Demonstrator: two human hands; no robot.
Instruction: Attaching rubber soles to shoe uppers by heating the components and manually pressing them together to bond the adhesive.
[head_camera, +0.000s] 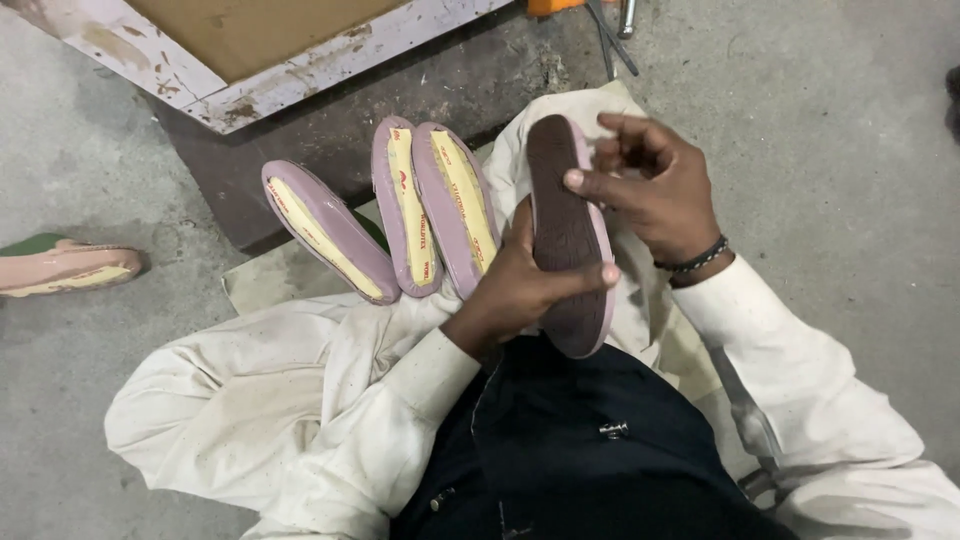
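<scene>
Far left of the held sole, a pink shoe sole (62, 268) lies flat on the concrete floor (840, 150), well apart from everything else. Nearer, three mauve soles with yellow insole strips lean in a row on the person's lap: the first mauve sole (325, 230) tilts away to the left, while the second mauve sole (404, 208) and the third mauve sole (460, 208) stand close together, the third just beside the held sole. Above them, left of the held sole's tip, a paint-chipped white board frame (300, 70) rests on the floor.

The left hand (520, 285) grips the held sole (568, 235) from the left, its thumb stretched across the dark brown textured underside near the lower half and its fingers closed behind it. The held sole stands nearly upright over the lap, brown face toward the camera, with a mauve edge showing along its right side.

The right hand (655, 190) pinches the upper right edge of the held sole, thumb pressed on the brown face and fingers curled behind; what those fingers do at the back is probably a simple grip, but it is hidden. A black bracelet (693, 260) circles the right wrist. Beyond the sole's tip, metal tools (612, 30) lie on the floor.
</scene>
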